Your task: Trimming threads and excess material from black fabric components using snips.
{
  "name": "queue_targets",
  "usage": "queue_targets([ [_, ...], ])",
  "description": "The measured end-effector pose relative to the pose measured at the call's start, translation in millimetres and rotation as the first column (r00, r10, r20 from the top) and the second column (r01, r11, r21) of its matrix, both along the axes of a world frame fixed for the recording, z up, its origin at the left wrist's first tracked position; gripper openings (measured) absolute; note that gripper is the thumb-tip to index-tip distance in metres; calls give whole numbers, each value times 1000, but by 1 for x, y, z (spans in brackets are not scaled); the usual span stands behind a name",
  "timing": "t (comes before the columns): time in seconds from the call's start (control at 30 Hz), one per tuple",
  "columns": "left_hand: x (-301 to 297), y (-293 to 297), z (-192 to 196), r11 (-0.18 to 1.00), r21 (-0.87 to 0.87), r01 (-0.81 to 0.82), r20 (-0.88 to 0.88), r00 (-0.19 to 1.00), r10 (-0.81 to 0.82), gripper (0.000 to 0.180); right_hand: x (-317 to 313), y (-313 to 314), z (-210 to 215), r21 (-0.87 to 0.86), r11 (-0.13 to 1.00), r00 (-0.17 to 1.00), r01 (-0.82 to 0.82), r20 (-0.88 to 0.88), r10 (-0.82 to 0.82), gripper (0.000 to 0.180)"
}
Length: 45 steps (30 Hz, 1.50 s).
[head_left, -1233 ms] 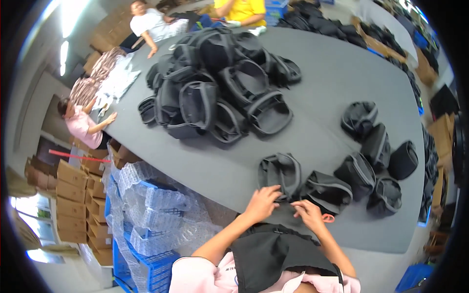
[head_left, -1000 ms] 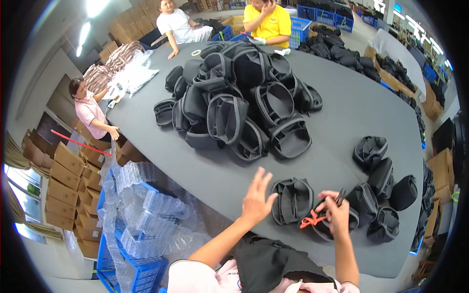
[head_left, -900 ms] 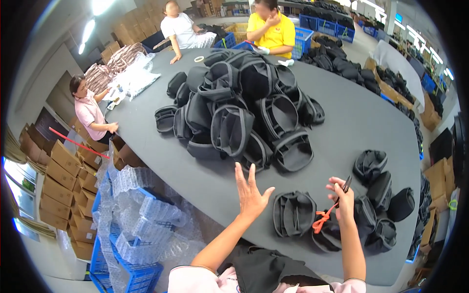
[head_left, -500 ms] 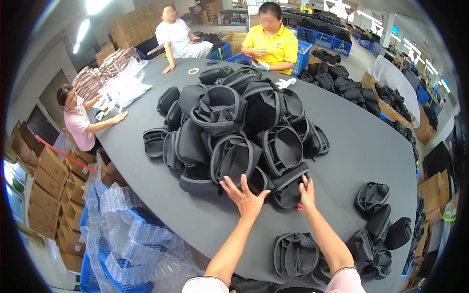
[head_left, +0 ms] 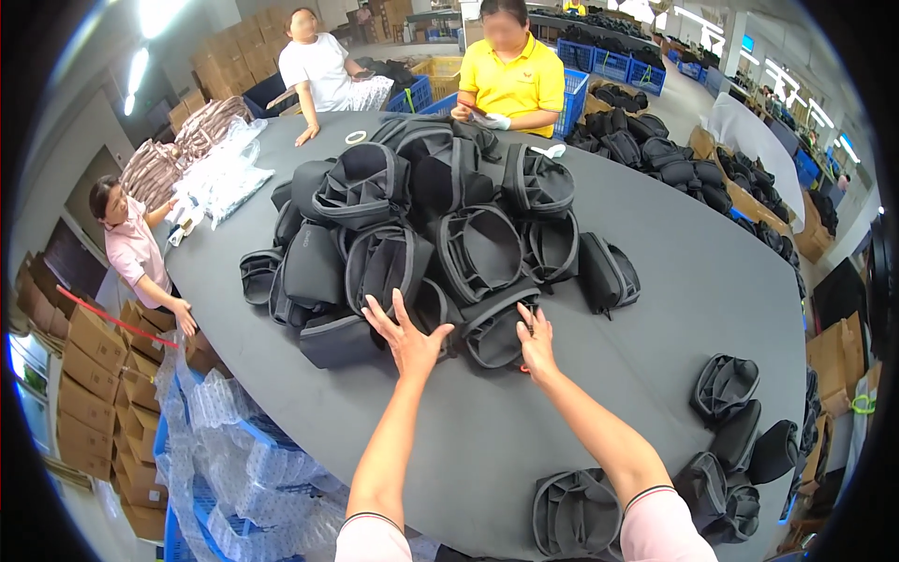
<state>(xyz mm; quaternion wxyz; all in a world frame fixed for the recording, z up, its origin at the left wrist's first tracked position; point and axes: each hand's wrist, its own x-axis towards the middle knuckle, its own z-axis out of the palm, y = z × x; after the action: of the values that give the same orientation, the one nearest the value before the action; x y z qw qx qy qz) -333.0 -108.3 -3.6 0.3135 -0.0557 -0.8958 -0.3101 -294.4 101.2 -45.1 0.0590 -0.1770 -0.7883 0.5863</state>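
Both my arms reach forward to a heap of black padded pouches with grey-trimmed rims, several gaping open with dividers inside. Spread wide, the fingers of my left hand press against the heap's near side. My right hand has its fingers apart against the right side of a tilted open pouch at the heap's front. Something small and red shows beside that hand's wrist; its kind cannot be made out. To the right, one closed pouch stands just apart from the heap.
More pouches lie at the right edge of the grey table, with another by my right forearm. Blue crates with bubble wrap and cardboard boxes stand left. Three people are around the table's far and left sides.
The heap has shifted away from me and leftward with my hands against it, and a pouch at its right now stands apart. The person in yellow has raised a hand holding something red.
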Motion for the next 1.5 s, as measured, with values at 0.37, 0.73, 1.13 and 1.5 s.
queue_targets([
  [0.37, -59, -15, 20, 968, -54, -246, 232, 940, 251, 106, -15, 12, 16, -214, 921, 931, -325, -244, 272, 42],
  [0.73, 92, 41, 33, 933, 76, 353, 120, 925, -360, 71, 260, 129, 166, -141, 980, 990, 143, 26, -141, 27],
  [1.13, 319, 107, 12, 429, 440, 789, 342, 294, -893, 10, 461, 13, 88, -133, 895, 873, 427, 320, -368, 23],
  [1.5, 341, 119, -2, 210, 262, 942, 558, 30, -829, 26, 441, 10, 45, 15, 893, 883, 450, 143, -447, 24],
])
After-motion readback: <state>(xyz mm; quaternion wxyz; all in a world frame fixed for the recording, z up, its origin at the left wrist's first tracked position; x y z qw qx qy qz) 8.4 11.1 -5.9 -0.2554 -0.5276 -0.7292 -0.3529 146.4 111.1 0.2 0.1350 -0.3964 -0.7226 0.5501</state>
